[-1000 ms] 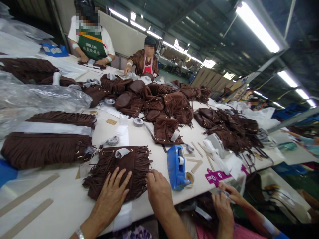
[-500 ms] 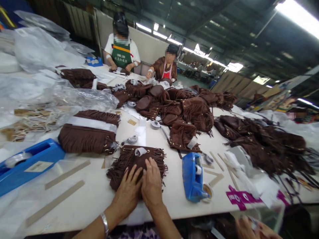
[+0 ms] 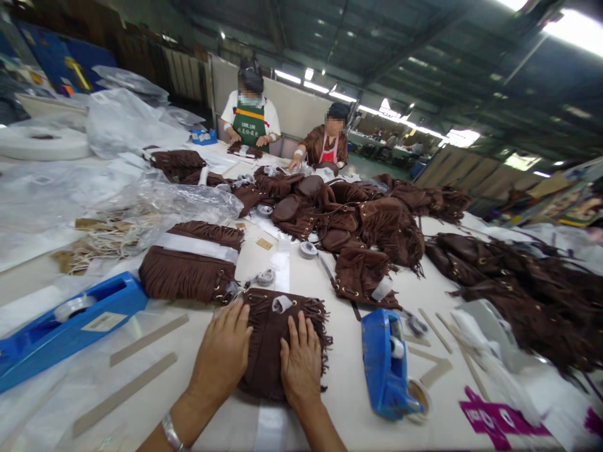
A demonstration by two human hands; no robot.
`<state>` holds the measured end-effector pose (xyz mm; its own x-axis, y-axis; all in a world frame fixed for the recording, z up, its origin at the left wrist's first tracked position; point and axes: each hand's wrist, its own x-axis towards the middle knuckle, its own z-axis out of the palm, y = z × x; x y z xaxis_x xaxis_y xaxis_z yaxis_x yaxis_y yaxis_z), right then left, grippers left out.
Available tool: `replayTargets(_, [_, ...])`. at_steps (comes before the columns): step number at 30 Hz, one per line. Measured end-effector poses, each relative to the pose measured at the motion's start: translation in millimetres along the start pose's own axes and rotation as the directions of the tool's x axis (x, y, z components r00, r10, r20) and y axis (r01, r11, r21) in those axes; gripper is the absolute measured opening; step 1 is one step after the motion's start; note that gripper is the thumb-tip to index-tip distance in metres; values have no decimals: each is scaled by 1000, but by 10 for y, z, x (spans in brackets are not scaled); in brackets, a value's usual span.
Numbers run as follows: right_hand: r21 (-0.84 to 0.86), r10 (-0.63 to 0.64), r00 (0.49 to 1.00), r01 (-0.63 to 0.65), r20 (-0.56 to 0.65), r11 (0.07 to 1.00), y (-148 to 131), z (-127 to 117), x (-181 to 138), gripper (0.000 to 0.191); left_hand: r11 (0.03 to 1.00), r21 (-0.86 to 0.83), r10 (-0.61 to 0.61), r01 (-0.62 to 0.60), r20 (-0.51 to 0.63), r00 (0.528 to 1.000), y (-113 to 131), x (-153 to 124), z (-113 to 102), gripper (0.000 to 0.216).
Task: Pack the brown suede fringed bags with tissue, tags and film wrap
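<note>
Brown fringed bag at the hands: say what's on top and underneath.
On the bag: the right hand, flat, and a pale wrap near the far edge; the left hand is at its left side. A white strip shows past the near edge; directly underneath is covered.

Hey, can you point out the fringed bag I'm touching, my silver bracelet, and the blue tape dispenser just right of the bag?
Fringed bag (image 3: pixel 267 348): head view, on its upward-facing brown panel.
Silver bracelet (image 3: pixel 171 432): head view, on its band.
Blue tape dispenser (image 3: pixel 384 373): head view, on its blue body.
</note>
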<state>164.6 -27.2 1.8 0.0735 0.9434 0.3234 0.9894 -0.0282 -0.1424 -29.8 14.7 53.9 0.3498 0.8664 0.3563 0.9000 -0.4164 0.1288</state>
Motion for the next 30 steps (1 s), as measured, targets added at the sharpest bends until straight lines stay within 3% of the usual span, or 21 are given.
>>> replayTargets(4, [-3, -4, 1000, 4, -3, 1000, 0, 2, 10, 49, 970, -86, 233, -228, 53, 971, 14, 276, 161, 37])
replayTargets(8, [19, 5, 1000, -6, 23, 1000, 17, -12, 11, 50, 987, -47, 158, -155, 78, 984, -116, 375, 193, 37])
replayTargets(11, [35, -2, 997, -1, 74, 999, 22, -22, 6, 53, 999, -10, 49, -48, 84, 995, -11, 278, 61, 35])
replayTargets(13, [51, -12, 994, 7, 112, 999, 22, -34, 11, 54, 999, -20, 47, -45, 104, 993, 130, 174, 5, 34])
replayTargets(18, [167, -104, 966, 65, 237, 984, 154, -220, 71, 59, 961, -138, 262, -239, 185, 947, 314, -68, 202, 43])
replayTargets(22, [219, -323, 874, 257, 364, 941, 564, -610, 56, 70, 943, -166, 320, -290, 205, 925, 232, -172, 389, 59])
replayTargets(24, [52, -249, 890, 248, 382, 967, 763, -821, 8, 66, 939, -172, 330, -299, 202, 922, 193, -191, 409, 64])
replayTargets(27, [-177, -85, 957, 137, 276, 975, 788, -1012, -39, 47, 936, -183, 336, -302, 197, 921, 188, -202, 398, 69])
replayTargets(30, [-46, -150, 969, 162, 196, 986, 417, -941, -22, 42, 938, -192, 327, -290, 206, 922, 219, -209, 385, 70])
